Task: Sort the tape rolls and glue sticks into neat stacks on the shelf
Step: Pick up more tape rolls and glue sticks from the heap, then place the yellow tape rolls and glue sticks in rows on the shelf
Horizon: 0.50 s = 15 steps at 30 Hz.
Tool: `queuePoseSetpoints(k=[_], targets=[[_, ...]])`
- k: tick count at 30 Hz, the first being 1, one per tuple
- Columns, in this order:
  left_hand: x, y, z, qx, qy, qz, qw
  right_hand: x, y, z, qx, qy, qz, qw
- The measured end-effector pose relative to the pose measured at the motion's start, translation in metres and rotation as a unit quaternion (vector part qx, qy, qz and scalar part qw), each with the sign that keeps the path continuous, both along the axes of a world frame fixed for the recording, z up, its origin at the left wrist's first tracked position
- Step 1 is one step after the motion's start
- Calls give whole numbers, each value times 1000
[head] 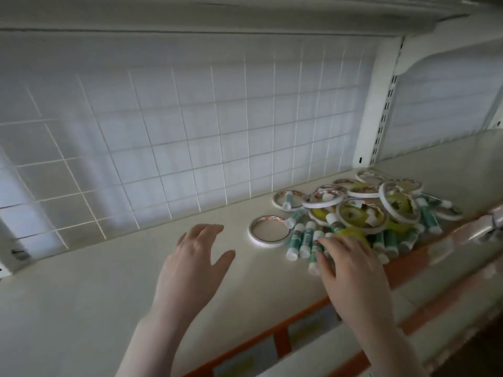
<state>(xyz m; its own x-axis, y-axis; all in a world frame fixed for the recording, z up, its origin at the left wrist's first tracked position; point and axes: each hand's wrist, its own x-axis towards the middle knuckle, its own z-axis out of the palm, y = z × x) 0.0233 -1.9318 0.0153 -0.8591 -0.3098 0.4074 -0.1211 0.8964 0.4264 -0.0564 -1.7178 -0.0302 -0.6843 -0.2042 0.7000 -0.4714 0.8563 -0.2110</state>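
Head view
Shelf [109, 295]: a smooth cream board, seen edged in orange along the near side.
Back wall [190, 118]: a white wire grid of square cells is seen over pale panelling.
Pile [362, 213]: flat ring-shaped tape rolls and short cylindrical glue sticks, green-bodied with white caps, are heaped at the right.
Lone tape roll [269, 234]: laid flat, just left of the pile.
Left hand [194, 263]: held over bare shelf, fingers spread and relaxed, nothing gripped.
Right hand [353, 270]: fingers laid on the nearest glue sticks [304, 240]; a grip cannot be told.
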Motion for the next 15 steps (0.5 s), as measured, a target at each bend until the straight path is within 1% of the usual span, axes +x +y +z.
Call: queuePoseSetpoints(k=[3, 6, 9, 15], targets=[[-20, 23, -6, 5, -4, 17, 1000, -26, 20, 1, -17, 10, 27, 999], [-37, 53, -17, 10, -12, 44, 999, -50, 42, 1, -23, 17, 91, 995], [-51, 87, -25, 17, -16, 88, 996, -72, 65, 2, -8, 9, 151, 988], [-68, 132, -31, 42, -32, 152, 987, -88, 90, -4, -4, -13, 229, 973]])
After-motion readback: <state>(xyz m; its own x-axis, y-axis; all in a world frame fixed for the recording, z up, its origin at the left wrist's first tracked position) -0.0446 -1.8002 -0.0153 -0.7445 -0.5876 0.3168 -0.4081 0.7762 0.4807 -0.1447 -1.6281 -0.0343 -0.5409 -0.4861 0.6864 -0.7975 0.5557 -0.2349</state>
